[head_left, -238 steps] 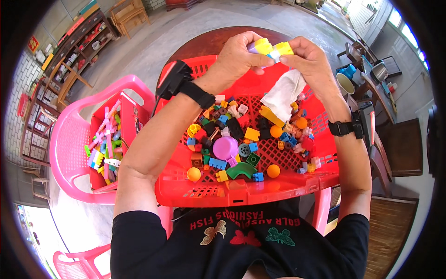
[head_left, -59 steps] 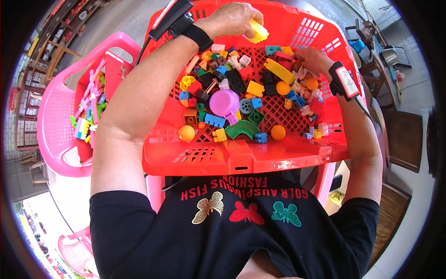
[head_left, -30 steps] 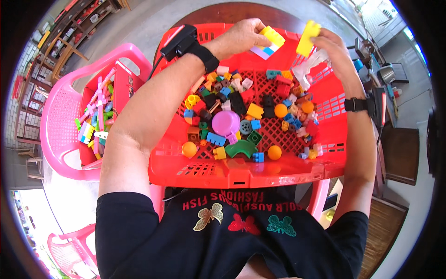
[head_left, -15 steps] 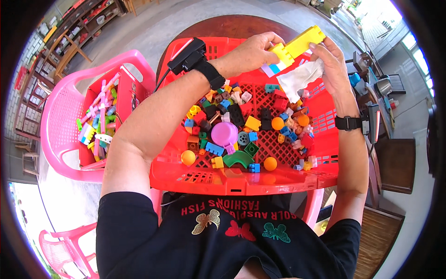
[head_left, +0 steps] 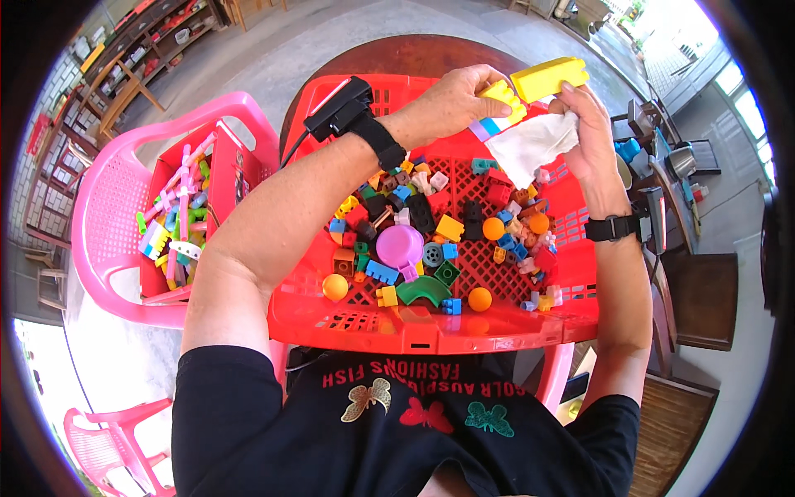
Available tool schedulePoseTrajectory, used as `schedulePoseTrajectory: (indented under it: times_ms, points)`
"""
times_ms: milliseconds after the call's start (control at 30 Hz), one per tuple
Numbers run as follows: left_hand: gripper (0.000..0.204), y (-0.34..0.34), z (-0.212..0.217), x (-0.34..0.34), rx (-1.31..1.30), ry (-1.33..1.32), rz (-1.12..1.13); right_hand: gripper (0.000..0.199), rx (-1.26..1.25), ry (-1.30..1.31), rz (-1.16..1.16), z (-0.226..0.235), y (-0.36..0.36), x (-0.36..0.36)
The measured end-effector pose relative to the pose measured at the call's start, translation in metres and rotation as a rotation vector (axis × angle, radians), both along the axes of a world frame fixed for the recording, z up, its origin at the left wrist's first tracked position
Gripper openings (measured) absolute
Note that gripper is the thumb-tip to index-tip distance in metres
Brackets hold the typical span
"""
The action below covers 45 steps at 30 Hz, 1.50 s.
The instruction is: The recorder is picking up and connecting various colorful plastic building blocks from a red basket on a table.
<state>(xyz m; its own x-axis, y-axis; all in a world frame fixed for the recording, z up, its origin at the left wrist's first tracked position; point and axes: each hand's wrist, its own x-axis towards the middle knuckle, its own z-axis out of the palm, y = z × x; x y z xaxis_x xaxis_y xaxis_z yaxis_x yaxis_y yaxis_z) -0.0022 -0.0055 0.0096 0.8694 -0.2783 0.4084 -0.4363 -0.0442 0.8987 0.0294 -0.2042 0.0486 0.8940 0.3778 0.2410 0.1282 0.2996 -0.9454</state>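
Above the far side of a red plastic basket (head_left: 414, 333), my left hand (head_left: 460, 101) is closed on a small stack of toy bricks (head_left: 505, 101). The stack has a yellow brick on top, with blue and pale lilac pieces below it. My right hand (head_left: 591, 124) pinches a long yellow toy brick (head_left: 546, 79), just right of the stack and slightly apart from it. A crumpled white cloth or tissue (head_left: 534, 145) hangs from the same hand, under the fingers. Beneath both hands lie many loose bricks, a purple round toy pan (head_left: 400, 246) and orange balls (head_left: 479, 299).
To the left, a pink plastic chair (head_left: 103, 178) carries a red box (head_left: 228, 170) of colourful toy pieces. Behind the basket shows a round brown tabletop (head_left: 397, 54). Wooden furniture (head_left: 700, 298) stands at the right. My wrists wear black straps with devices.
The long yellow brick has come away from the stack, leaving a small gap. My right hand has shifted slightly downward, and the white cloth hangs more spread out.
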Motion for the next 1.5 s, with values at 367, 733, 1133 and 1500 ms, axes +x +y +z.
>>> schedulePoseTrajectory:
  times_ms: [367,733,1133,1500]
  points:
    - [0.037,-0.002,0.005,-0.004,0.08,-0.041,0.025,0.03,0.191,0.233,0.288,-0.009,-0.007,0.013]
    - [0.037,0.003,0.006,0.0,0.227,-0.066,0.127,0.023,-0.068,-0.104,-0.016,0.001,0.002,-0.004]
    - [0.041,0.002,0.006,-0.005,0.144,-0.068,0.109,0.035,-0.171,-0.221,-0.01,0.012,0.0,-0.009]
    - [0.033,0.005,0.012,0.0,0.117,-0.091,0.182,0.029,-0.024,-0.159,0.003,0.01,0.001,-0.008]
